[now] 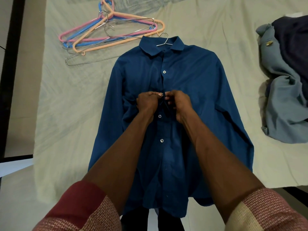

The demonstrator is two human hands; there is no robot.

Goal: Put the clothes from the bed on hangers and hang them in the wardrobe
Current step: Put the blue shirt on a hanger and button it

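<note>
**Blue shirt on the bed, both hands at its button line**

A dark blue shirt (191, 90) lies face up in the middle of the frame, spread flat on the pale bed sheet (70, 100), collar toward the top. A metal hanger (164, 40) sits inside it, its hook poking out of the collar. The left hand (147, 102) and the right hand (179, 104) meet at the centre of the shirt front, each grip pinching the fabric at the placket, fingertips almost touching. One white button shows above the hands and two below them.

In the upper left of the frame a loose heap of spare hangers (106, 32) rests on the sheet, pink, blue, peach and bare metal, just beside the shirt's shoulder. At the right edge lies a crumpled pile of clothes (286, 90), grey-blue and dark navy, well apart from the shirt.
</note>
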